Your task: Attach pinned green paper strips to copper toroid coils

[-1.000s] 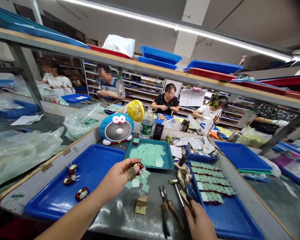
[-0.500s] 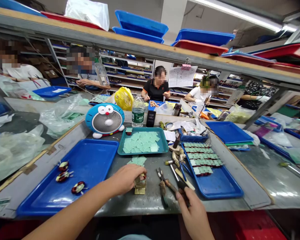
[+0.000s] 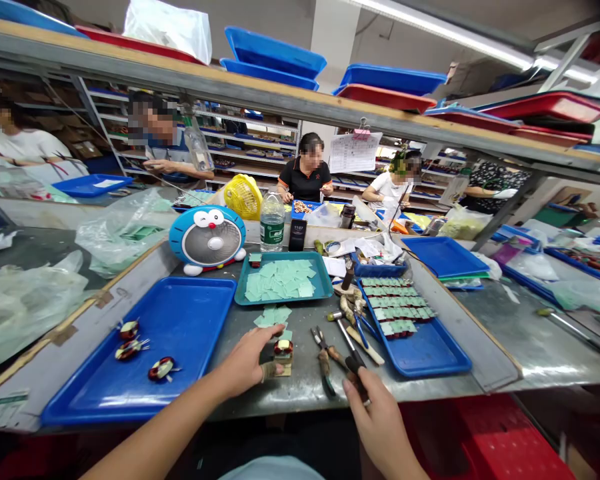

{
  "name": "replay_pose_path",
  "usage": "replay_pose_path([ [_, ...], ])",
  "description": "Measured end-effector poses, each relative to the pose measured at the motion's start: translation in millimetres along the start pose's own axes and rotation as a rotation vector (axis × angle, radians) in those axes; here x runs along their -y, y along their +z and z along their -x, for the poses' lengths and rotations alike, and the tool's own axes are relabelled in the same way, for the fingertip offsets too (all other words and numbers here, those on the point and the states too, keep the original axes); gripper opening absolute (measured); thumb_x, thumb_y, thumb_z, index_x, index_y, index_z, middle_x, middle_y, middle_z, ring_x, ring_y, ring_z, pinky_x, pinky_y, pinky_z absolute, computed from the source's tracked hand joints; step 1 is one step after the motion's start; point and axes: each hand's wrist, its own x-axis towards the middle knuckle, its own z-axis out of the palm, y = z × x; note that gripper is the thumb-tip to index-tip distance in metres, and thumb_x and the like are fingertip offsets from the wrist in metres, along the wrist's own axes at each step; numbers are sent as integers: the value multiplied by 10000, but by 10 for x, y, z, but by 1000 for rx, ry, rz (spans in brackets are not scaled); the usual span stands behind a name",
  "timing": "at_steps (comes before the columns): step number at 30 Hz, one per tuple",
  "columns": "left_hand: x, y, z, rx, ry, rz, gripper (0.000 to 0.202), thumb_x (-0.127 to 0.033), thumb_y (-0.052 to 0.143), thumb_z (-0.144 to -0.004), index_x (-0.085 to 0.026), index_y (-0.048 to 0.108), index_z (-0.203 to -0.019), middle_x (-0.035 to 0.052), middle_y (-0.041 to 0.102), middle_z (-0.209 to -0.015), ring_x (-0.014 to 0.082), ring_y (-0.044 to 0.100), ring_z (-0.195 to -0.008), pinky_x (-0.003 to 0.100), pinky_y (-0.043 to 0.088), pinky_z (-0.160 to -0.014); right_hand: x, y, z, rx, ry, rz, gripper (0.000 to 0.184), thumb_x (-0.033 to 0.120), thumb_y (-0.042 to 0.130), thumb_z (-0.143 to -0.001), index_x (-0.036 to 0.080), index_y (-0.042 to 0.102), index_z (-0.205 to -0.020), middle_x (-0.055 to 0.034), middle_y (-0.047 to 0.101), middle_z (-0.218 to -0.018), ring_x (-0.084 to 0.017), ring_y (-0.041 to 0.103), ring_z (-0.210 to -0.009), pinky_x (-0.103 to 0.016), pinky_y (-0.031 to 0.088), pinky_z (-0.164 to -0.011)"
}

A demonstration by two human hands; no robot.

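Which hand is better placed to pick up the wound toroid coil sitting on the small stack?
The left hand looks better placed: it is right beside the toroid coil, while the right hand sits farther off, at the dark-handled tool, beyond the pliers.

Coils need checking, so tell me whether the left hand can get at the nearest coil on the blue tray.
Probably yes: the left hand is just beside the blue tray, and nothing stands between it and the nearest coil.

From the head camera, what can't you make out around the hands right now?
Head view:
Right hand: its fingers cover the end of the dark tool handle, so any grip is unclear.
Coil: too small to show winding detail.
Green boards: too small to read any markings.
Left arm: cut off by the bottom edge.
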Motion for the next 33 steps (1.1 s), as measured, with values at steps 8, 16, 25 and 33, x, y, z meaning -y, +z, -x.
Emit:
replay_pose_path([
  [8, 90, 287, -9, -106, -36, 110, 467, -404, 723, -907, -167, 641, -1301, 128, 698, -1255, 289, 654, -1133, 503, 469, -1025, 193, 75, -228, 141, -84, 41, 207, 284, 448, -1040, 202, 638, -1040, -66, 685, -954, -203, 684, -866, -283, 534, -764],
  [16, 114, 355, -5, -122, 10, 150, 466, -419, 742, -896, -160, 647, -1272, 128, 688, -1262, 283, 647, -1142, 486, 479, -1023, 527, 282, -938, 387, -296, 178, 123, 148, 556, -1000, 156, 676, -1028, -52, 685, -1002, -190, 651, -943, -335, 512, -852],
  [25, 68, 399, -25, -117, 4, 119, 321, -446, 697, -935, -150, 683, -1057, 71, 705, -1033, 232, 660, -955, 422, 515, -893, 661, 472, -1267, 593, -530, 334, 129, 251, 633, -1014, 143, 688, -972, -34, 704, -966, -186, 681, -930, -386, 553, -880],
  [33, 91, 421, -34, -112, -10, 103, 308, -454, 684, -945, -152, 678, -1007, 47, 684, -964, 220, 651, -916, 413, 523, -857, 583, 532, -1327, 642, -618, 356, 139, 263, 633, -1019, 141, 690, -987, -40, 708, -982, -191, 685, -953, -394, 559, -889],
])
